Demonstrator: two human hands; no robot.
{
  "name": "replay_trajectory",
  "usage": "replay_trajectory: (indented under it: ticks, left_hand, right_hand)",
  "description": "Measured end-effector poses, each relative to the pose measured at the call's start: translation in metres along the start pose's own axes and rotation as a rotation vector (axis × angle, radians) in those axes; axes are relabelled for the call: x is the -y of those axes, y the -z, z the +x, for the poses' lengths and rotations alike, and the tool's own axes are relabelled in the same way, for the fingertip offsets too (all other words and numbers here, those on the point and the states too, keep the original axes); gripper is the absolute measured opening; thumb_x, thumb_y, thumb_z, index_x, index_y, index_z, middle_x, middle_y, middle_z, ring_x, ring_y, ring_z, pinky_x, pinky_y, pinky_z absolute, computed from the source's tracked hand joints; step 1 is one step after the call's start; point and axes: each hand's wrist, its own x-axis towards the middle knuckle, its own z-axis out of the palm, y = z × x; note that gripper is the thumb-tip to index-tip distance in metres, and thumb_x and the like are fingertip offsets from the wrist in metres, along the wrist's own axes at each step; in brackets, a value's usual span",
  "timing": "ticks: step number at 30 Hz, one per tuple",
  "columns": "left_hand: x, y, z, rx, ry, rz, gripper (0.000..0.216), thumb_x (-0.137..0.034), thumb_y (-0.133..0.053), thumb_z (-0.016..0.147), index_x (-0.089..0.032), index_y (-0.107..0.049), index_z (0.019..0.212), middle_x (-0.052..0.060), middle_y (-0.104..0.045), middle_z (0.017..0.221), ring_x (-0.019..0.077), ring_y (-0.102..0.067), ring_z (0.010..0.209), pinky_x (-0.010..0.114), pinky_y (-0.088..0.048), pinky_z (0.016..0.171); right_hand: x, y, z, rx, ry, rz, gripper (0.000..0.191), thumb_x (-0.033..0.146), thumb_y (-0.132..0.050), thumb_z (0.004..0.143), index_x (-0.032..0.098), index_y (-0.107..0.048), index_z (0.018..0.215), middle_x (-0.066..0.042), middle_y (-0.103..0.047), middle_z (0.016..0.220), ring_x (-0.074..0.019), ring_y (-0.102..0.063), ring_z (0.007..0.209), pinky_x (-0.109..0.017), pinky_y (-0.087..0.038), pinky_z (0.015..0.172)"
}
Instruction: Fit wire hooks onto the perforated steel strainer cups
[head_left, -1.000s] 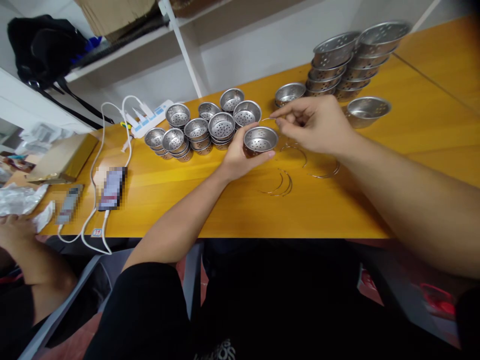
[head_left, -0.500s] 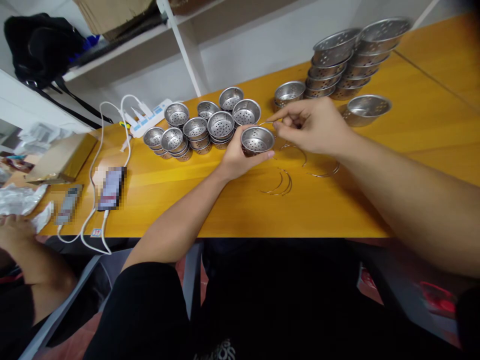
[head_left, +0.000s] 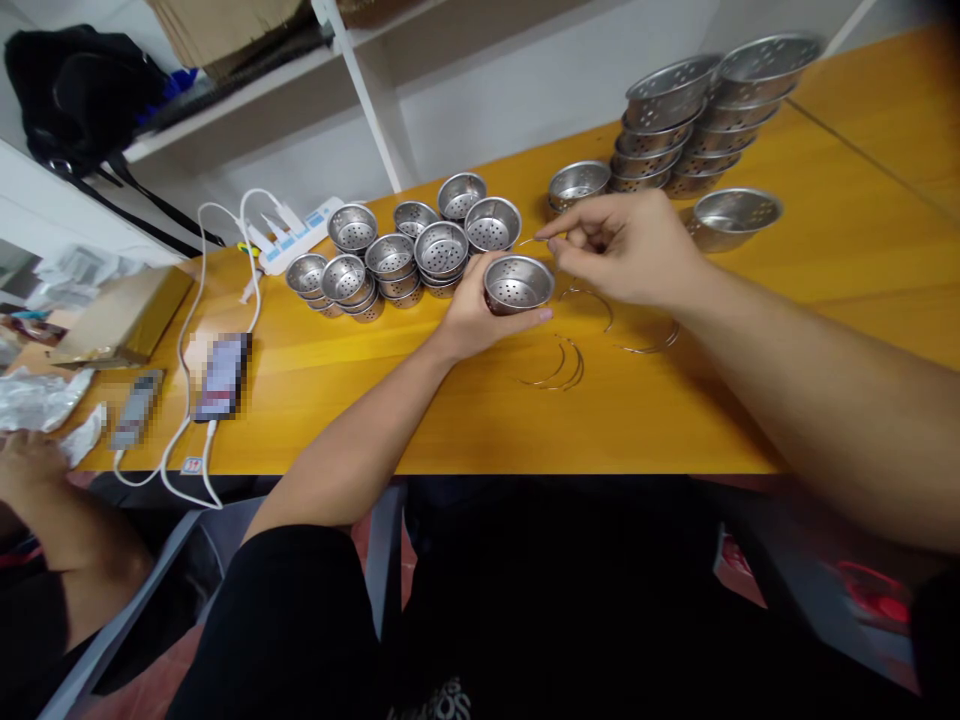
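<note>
My left hand (head_left: 480,312) is wrapped round a small perforated metal cup (head_left: 519,284), its opening tilted up toward me. Just above the cup's right rim, my right hand (head_left: 611,245) pinches a thin curved wire (head_left: 529,240) between thumb and forefinger. The wire's near end sticks out left of the fingertips, apart from the cup as far as I can see. More curved wires (head_left: 574,365) lie on the table below the hands, and another wire (head_left: 651,350) rests under my right wrist.
Stacked perforated cups (head_left: 391,258) stand left of my hands. Taller stacks (head_left: 664,130) rise at the back right, with a single cup (head_left: 735,218) in front. At left are a power strip (head_left: 304,235), two cabled phones (head_left: 223,377) and a neighbour's hand (head_left: 30,460).
The cup in my left hand has shifted slightly right and tilted a little. My right hand has barely moved, still pinching the wire.
</note>
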Motion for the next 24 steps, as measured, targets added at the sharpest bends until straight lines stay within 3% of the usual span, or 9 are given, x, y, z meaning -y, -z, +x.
replay_trajectory:
  ticks: [5, 12, 18, 24]
  left_hand:
    - [-0.009, -0.001, 0.001, 0.024, 0.056, -0.070, 0.101, -0.065, -0.124, 0.078, -0.025, -0.074, 0.156, 0.012, -0.081, 0.139, 0.0391, -0.082, 0.144, 0.073, -0.068, 0.139]
    - [0.004, -0.004, 0.001, 0.051, 0.024, -0.075, 0.101, -0.073, -0.109, 0.094, -0.026, -0.065, 0.172, 0.015, -0.080, 0.155, 0.0388, -0.083, 0.156, 0.071, -0.071, 0.137]
    - [0.001, -0.002, -0.001, 0.024, 0.061, -0.107, 0.100, -0.065, -0.118, 0.084, -0.025, -0.069, 0.161, 0.015, -0.082, 0.153, 0.0382, -0.085, 0.146, 0.070, -0.071, 0.139]
    - [0.000, -0.003, 0.000, 0.030, 0.098, -0.139, 0.097, -0.065, -0.118, 0.085, -0.027, -0.067, 0.158, 0.014, -0.082, 0.149, 0.0366, -0.084, 0.142, 0.068, -0.070, 0.137]
  right_hand:
    - [0.000, 0.001, 0.000, 0.012, -0.003, -0.005, 0.016, 0.037, -0.103, 0.105, 0.030, -0.090, 0.110, 0.001, -0.059, 0.077, -0.0163, -0.046, 0.068, -0.039, -0.046, 0.067]
    - [0.003, 0.001, -0.001, 0.017, -0.034, -0.012, 0.020, 0.049, -0.102, 0.109, 0.032, -0.090, 0.114, 0.000, -0.061, 0.077, -0.0200, -0.046, 0.072, -0.042, -0.046, 0.069]
    - [-0.002, 0.000, 0.000, 0.019, -0.014, 0.019, 0.026, 0.051, -0.107, 0.104, 0.031, -0.092, 0.110, -0.001, -0.063, 0.079, -0.0199, -0.048, 0.071, -0.043, -0.044, 0.068]
    - [0.000, -0.002, -0.002, 0.079, -0.055, -0.032, 0.031, 0.061, -0.105, 0.106, 0.034, -0.090, 0.111, -0.003, -0.065, 0.078, -0.0231, -0.052, 0.074, -0.043, -0.053, 0.067]
